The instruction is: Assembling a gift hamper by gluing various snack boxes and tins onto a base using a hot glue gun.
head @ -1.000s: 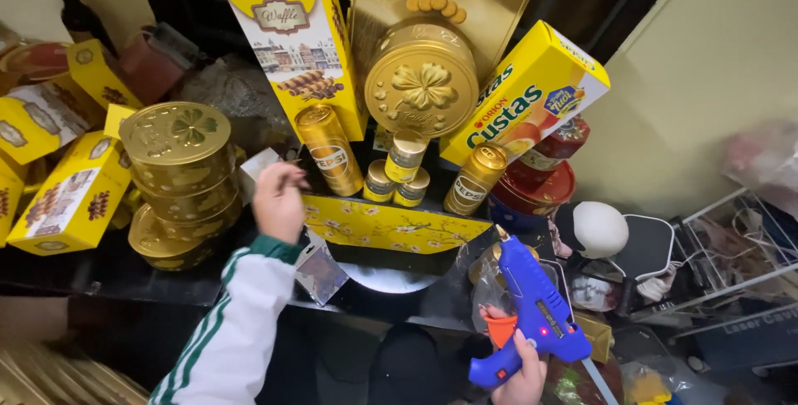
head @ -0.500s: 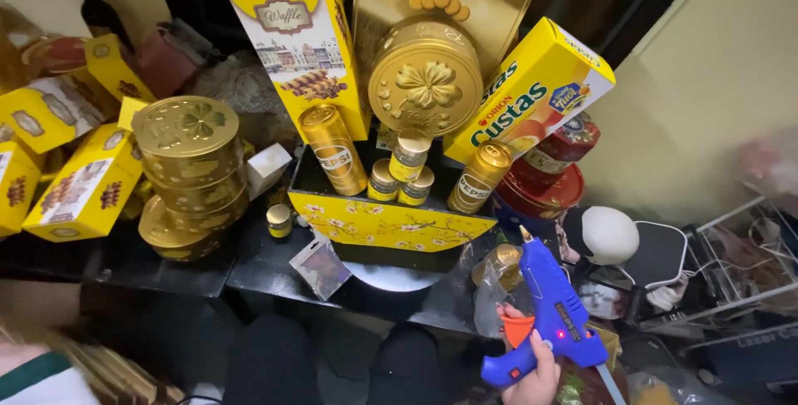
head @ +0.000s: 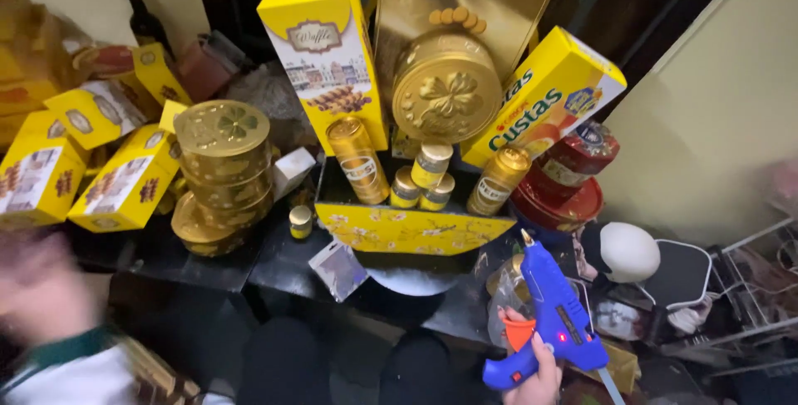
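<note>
Your right hand clasps the blue glue gun low at the frame's bottom, nozzle up beside the yellow tray. Your left hand is a blur; its grip I cannot tell. A hot tip could graze the foil packet or topple the propped jars.

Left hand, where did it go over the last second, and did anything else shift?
The left hand pulled back from the small jar beside the stacked gold tins, down to the lower left, now blurred and empty. The jar stands alone on the black table. The right hand still grips the blue glue gun; the boxes stayed put.
</note>
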